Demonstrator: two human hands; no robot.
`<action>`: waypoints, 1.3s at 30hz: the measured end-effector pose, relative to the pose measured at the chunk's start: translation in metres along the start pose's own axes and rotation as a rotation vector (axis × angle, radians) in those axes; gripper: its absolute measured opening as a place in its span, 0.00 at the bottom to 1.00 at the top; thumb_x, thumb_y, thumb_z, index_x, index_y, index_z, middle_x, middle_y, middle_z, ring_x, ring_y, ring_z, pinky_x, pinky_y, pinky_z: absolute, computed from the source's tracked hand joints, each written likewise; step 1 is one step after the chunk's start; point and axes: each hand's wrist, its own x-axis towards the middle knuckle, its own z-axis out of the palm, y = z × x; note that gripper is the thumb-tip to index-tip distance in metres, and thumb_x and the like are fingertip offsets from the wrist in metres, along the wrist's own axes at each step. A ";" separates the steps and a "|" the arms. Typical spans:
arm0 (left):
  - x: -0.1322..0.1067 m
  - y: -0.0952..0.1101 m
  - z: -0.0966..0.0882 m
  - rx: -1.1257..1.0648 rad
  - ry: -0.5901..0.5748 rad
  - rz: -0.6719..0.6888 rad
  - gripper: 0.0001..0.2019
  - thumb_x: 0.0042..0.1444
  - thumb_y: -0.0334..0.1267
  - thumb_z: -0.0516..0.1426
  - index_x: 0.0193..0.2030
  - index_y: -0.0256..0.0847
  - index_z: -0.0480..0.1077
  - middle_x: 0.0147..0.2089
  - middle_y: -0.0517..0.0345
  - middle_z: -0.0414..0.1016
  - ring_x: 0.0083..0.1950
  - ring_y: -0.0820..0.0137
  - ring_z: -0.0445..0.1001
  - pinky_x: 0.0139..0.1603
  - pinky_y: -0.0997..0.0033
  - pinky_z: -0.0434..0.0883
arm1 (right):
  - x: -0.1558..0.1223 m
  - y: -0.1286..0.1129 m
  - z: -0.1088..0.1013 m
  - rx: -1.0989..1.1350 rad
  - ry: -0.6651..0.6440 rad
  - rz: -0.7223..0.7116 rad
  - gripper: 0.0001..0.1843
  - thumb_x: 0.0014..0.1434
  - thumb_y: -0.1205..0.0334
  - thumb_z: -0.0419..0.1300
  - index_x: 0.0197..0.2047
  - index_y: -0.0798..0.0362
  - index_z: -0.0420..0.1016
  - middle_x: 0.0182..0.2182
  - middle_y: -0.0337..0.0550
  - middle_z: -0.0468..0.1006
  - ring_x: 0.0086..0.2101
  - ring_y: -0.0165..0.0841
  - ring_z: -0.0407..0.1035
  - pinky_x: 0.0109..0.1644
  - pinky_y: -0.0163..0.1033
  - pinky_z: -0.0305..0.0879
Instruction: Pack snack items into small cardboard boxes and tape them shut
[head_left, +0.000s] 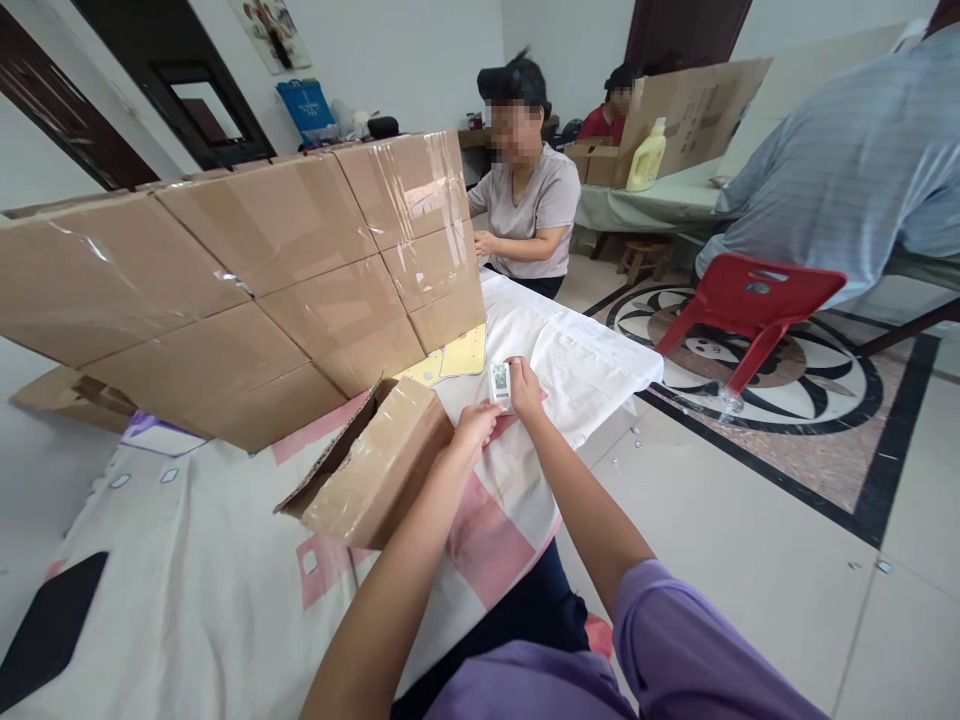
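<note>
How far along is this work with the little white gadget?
Done: the cardboard box lies open beside the left hand. In hand: it and the right hand hold the white gadget over the cloth. Left: seemingly the rest; the gadget is outside the box.

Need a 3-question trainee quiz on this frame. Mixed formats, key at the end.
1. True or false: the left hand and right hand both hold the small white device.
2. Where does the open cardboard box lie relative to the left hand? A) to its left, on the cloth B) to its right C) on top of it
3. Fill in: the plastic chair is ____ in colour.
Key: 1 true; 2 A; 3 red.
</note>
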 end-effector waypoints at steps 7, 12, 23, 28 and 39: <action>0.003 -0.020 0.003 -0.042 0.055 0.161 0.14 0.49 0.43 0.65 0.25 0.40 0.66 0.18 0.68 0.54 0.22 0.77 0.55 0.24 0.75 0.54 | -0.003 -0.002 0.000 0.001 0.004 -0.005 0.21 0.68 0.48 0.42 0.40 0.48 0.71 0.37 0.43 0.77 0.39 0.38 0.70 0.46 0.41 0.64; 0.009 -0.031 0.007 -0.062 0.124 0.273 0.19 0.44 0.53 0.67 0.22 0.40 0.68 0.20 0.63 0.63 0.28 0.70 0.66 0.31 0.72 0.61 | -0.005 -0.005 0.000 -0.005 0.017 -0.016 0.21 0.68 0.48 0.42 0.40 0.48 0.72 0.36 0.42 0.78 0.39 0.37 0.71 0.46 0.40 0.65; 0.013 -0.035 0.010 -0.084 0.136 0.315 0.21 0.40 0.56 0.68 0.21 0.40 0.71 0.23 0.60 0.69 0.30 0.67 0.70 0.34 0.70 0.65 | -0.005 -0.003 0.000 -0.018 0.016 -0.037 0.21 0.68 0.48 0.42 0.39 0.48 0.72 0.34 0.40 0.76 0.37 0.36 0.70 0.44 0.39 0.65; 0.014 -0.035 0.009 -0.065 0.133 0.288 0.20 0.40 0.55 0.68 0.21 0.40 0.71 0.24 0.59 0.70 0.31 0.66 0.72 0.33 0.70 0.66 | -0.006 -0.005 -0.001 -0.018 0.016 -0.037 0.21 0.69 0.48 0.42 0.38 0.48 0.71 0.34 0.41 0.76 0.37 0.37 0.70 0.43 0.40 0.64; 0.018 -0.029 0.006 -0.016 0.149 0.165 0.18 0.41 0.48 0.69 0.19 0.41 0.66 0.18 0.65 0.61 0.23 0.73 0.66 0.21 0.76 0.59 | -0.006 -0.005 -0.001 -0.020 0.024 -0.017 0.20 0.68 0.49 0.43 0.39 0.47 0.71 0.33 0.39 0.76 0.36 0.36 0.70 0.43 0.39 0.63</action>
